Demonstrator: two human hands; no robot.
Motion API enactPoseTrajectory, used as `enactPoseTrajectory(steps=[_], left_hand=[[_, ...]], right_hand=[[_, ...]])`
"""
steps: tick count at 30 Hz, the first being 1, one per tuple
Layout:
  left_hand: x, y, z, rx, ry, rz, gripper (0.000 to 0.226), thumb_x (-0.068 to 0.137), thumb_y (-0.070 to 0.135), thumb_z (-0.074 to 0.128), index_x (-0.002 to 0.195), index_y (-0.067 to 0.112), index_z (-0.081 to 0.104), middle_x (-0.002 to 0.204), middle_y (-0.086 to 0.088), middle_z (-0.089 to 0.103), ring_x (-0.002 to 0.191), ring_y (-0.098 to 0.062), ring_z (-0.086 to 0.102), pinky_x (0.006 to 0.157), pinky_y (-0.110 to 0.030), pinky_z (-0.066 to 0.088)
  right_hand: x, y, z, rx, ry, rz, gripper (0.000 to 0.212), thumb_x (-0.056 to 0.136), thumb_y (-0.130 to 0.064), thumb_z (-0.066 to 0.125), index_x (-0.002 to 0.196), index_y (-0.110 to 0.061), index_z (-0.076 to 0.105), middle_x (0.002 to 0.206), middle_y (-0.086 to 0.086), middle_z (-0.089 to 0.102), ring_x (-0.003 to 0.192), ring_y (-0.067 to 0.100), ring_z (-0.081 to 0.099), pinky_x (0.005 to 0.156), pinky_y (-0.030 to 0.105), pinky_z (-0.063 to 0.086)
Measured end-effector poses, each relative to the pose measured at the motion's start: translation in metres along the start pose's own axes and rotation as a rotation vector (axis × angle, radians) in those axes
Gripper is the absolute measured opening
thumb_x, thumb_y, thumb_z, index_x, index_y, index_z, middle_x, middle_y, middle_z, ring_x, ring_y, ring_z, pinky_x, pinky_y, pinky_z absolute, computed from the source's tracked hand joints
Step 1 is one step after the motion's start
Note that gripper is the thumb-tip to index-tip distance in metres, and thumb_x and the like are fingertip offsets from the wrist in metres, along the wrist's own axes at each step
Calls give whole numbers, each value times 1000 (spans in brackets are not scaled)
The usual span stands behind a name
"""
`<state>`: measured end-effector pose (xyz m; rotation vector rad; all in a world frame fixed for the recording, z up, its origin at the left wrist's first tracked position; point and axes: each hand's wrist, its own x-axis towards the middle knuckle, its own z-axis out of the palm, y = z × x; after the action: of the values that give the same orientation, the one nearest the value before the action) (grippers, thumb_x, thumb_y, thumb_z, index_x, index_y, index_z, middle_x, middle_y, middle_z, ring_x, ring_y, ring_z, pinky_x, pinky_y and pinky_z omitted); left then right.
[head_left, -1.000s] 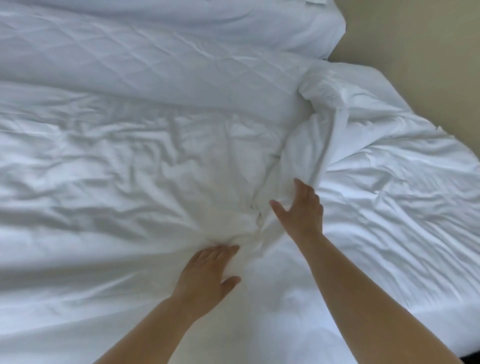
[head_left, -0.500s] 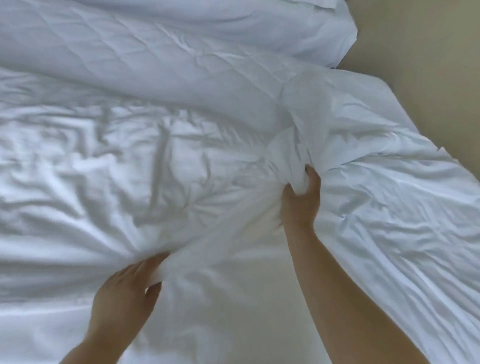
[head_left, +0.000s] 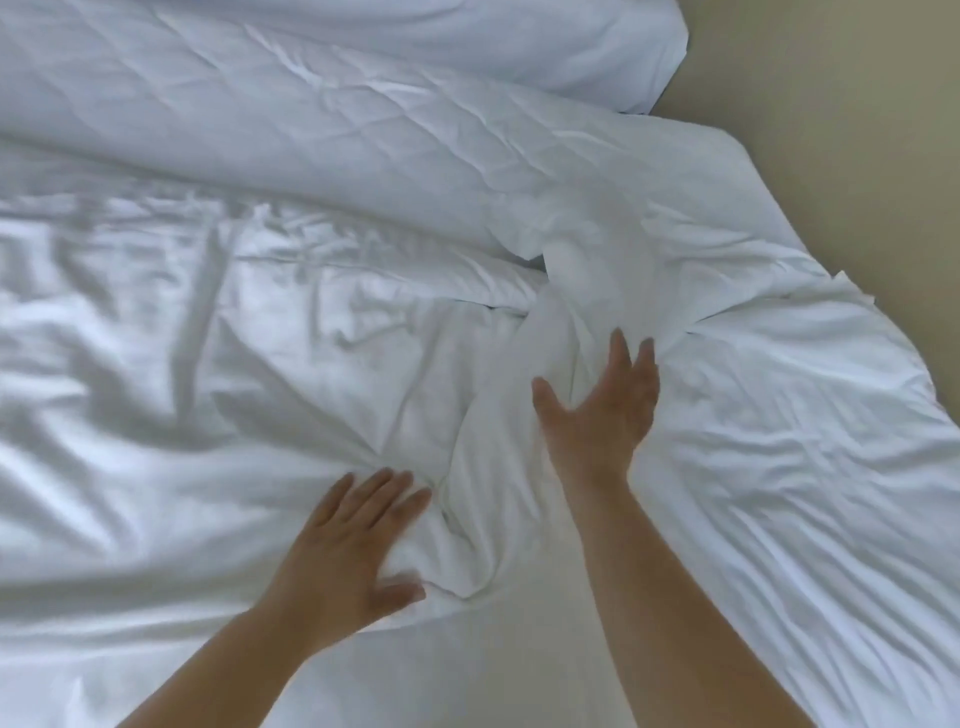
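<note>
— Where does the sheet lie?

— The white sheet (head_left: 208, 374) is spread, creased, across the bed from left to right. In the middle it is bunched into a raised ridge (head_left: 488, 436) that runs from the cloth's near edge up towards the quilt (head_left: 311, 135).

— And the hands?

— One on each side of that ridge. The left hand (head_left: 353, 540) lies palm down on the sheet at the ridge's near end. Its fingers are straight and slightly apart, with their tips at the foot of the fold. The thumb sticks out to the right, against the bunched cloth.

— Is it pinching anything?

— No, no cloth is caught between its fingers.

— And the right?

— The right hand (head_left: 597, 415) is farther up, on the ridge's right flank. Its fingers are straight and point away from the person, and the thumb is spread wide to the left. The cloth bulges into the gap between thumb and forefinger. The hand lies flat and grips nothing, though the fingertips are a little blurred.

— What lies beyond?

— The quilt crosses the far part of the bed, with a pillow (head_left: 519, 36) behind it. A beige surface (head_left: 831, 130) shows to the right.
</note>
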<state>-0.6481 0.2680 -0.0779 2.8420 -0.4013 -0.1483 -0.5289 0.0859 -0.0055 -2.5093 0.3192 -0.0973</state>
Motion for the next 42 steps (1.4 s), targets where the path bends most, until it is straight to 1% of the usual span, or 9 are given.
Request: enactPoseTrajectory(steps=[6,9,14,21,25,28,35,39,42], left_hand=[[12,16,27,-116,73,15,47,69,45,38,103,28,65,91,11,73,85,-7,70,98,-20,22],[13,13,18,-114,131,70,38,69,31,38,79,26,75,75,16,72,68,-1,69,81,-18,33],[16,36,-4,-265,187,105,54,97,50,13,105,26,61,94,8,72,95,-3,49,100,-5,17],[53,96,34,-23,27,342,96,33,70,70,116,25,50,105,4,71,86,-10,70,84,-23,38],[53,92,56,-25,6,398,62,17,40,91,75,24,76,82,7,74,71,-9,71,75,-24,45],[49,91,52,-104,77,423,13,55,31,64,58,22,73,71,9,73,64,-7,70,74,-21,36],[41,87,58,-135,110,367,36,72,24,39,61,19,73,75,7,73,73,-8,70,101,-9,23],[44,100,63,-214,161,265,73,100,38,11,68,21,74,82,6,74,93,-6,50,104,-3,9],[56,120,53,-290,109,220,52,99,36,18,81,31,66,85,5,73,94,-5,50,102,1,8]], right_hand=[[92,0,26,-358,-176,91,73,93,-23,49,148,-19,1,153,13,14,129,31,37,96,38,38],[99,22,-1,-50,-100,183,26,91,-14,45,116,-11,51,106,12,59,99,30,55,73,29,39],[57,58,-96,584,155,237,12,88,-6,47,87,-14,57,71,-4,53,64,13,48,58,21,38],[-76,194,-72,488,242,978,29,88,-5,47,117,3,47,80,10,48,80,26,44,63,34,35],[-77,177,-87,191,198,671,76,81,-6,62,144,-11,20,139,17,36,126,34,36,100,44,35],[-70,155,-92,-156,217,356,90,76,-18,72,146,-10,16,151,19,20,138,35,20,110,47,19],[11,136,-56,-722,-199,65,89,86,-56,45,146,-25,-14,155,11,-15,143,32,-7,112,55,-2],[59,167,-57,-690,-204,79,67,93,-44,40,147,-18,9,137,11,39,122,29,44,95,39,37],[75,184,-100,-195,-1,177,38,93,-21,42,130,-14,45,117,13,60,107,32,55,83,32,41]])
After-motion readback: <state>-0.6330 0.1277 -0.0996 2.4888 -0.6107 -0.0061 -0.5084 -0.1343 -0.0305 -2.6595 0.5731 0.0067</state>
